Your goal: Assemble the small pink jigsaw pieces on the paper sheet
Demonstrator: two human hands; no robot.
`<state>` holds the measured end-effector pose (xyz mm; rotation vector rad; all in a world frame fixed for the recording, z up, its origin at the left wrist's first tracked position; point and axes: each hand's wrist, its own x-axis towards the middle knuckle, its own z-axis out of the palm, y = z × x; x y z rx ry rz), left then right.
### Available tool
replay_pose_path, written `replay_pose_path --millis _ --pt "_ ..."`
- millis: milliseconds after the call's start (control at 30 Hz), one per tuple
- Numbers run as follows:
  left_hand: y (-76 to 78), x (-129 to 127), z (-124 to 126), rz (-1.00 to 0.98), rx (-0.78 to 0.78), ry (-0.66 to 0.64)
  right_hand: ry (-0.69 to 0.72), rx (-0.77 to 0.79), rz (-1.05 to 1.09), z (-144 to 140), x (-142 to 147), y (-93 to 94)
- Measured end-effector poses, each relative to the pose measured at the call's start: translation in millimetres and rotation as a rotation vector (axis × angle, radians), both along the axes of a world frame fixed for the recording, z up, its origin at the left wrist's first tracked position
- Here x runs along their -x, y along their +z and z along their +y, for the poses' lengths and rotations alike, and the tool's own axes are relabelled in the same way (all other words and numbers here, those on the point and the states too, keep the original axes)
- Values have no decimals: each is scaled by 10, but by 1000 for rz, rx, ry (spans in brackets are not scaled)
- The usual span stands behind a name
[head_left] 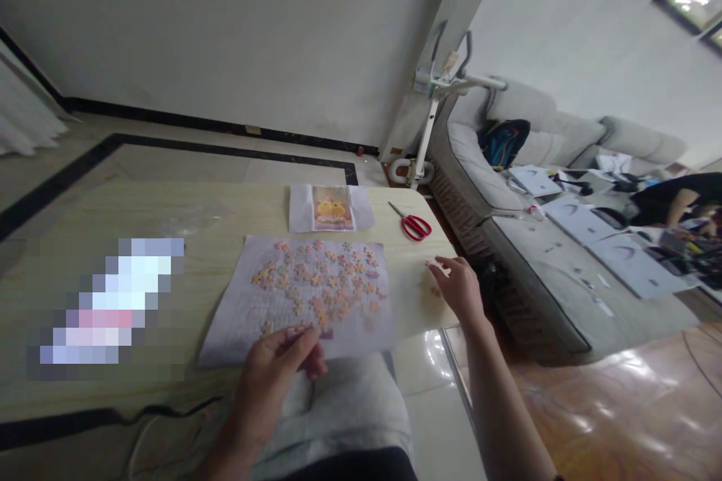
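A pale paper sheet lies on the light wooden table, with several small orange and pink puzzle pieces scattered over its far half. My left hand is at the sheet's near edge, fingers curled and pinching what looks like a small piece. My right hand rests on the table to the right of the sheet, fingers spread, its tips on a small piece near the table's right edge.
A picture card in clear wrap lies beyond the sheet. Red scissors lie at the far right of the table. A blurred patch covers the table's left. A grey sofa with papers stands right; another person's arm shows there.
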<state>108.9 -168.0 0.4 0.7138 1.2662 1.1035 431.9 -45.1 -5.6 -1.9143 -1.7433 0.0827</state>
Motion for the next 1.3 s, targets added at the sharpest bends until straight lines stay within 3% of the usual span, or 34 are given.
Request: replay_pose_path --millis 200,600,700,733,833,967,1133,1300 --pt "0 -2 16 45 -14 4 14 55 -93 54 -37 -110" --pt "-19 9 -6 38 50 -20 98 60 -86 84 -93 -107" --pt "-26 -22 -29 2 79 -43 106 -2 -16 -137 182 11" --pt "-24 -41 -41 -5 92 -52 141 -32 107 -269 333 60" --pt "-2 -116 -89 4 125 -91 406 108 434 -753 873 186" --pt "12 -182 -163 40 126 -145 532 217 637 -1203 1423 213" --pt "-48 -146 -223 56 107 -161 582 187 669 -1259 1588 136" --pt "-49 -4 -240 103 113 -87 619 109 557 -1255 1565 76"
